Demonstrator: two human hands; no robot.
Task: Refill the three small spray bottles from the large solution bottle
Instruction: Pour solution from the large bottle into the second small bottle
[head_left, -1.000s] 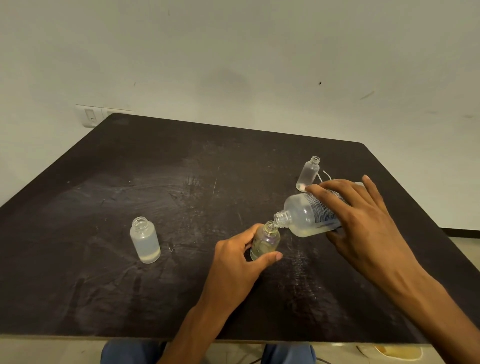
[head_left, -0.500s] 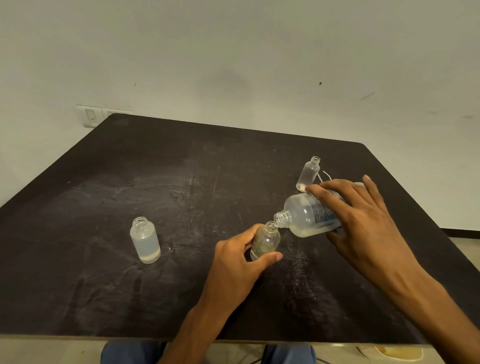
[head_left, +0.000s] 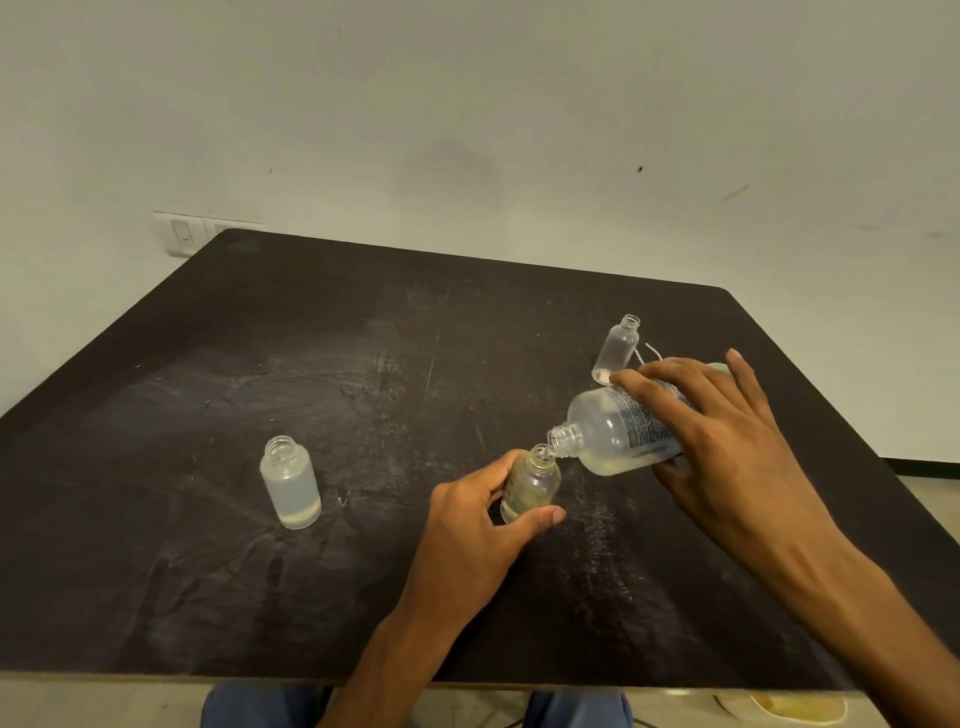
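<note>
Two necks meeting is what your next move turns on. Your right hand (head_left: 727, 441) wraps its fingers over the top of the large solution bottle (head_left: 618, 434), thumb underneath, and holds it nearly on its side: its long axis runs from the base at about 2 o'clock down to the open neck at about 8 o'clock. That neck sits just above, and seems to touch, the mouth of the small spray bottle (head_left: 530, 486) that your left hand (head_left: 467, 525) steadies on the table (head_left: 260, 597), fingers curled behind it and thumb pressed across its front. From your left fingers the pouring neck lies at about 1 o'clock, very near.

Liquid pools along the low side of the large bottle, so I judge a slight further tilt would keep it flowing; a sideways slip would spill onto the table.

Of the others, one small bottle (head_left: 290, 483) stands uncapped well apart at 9 o'clock from your left hand, and another (head_left: 617, 349) stands beyond your right fingers at about 12 o'clock, neither hand touching them.
</note>
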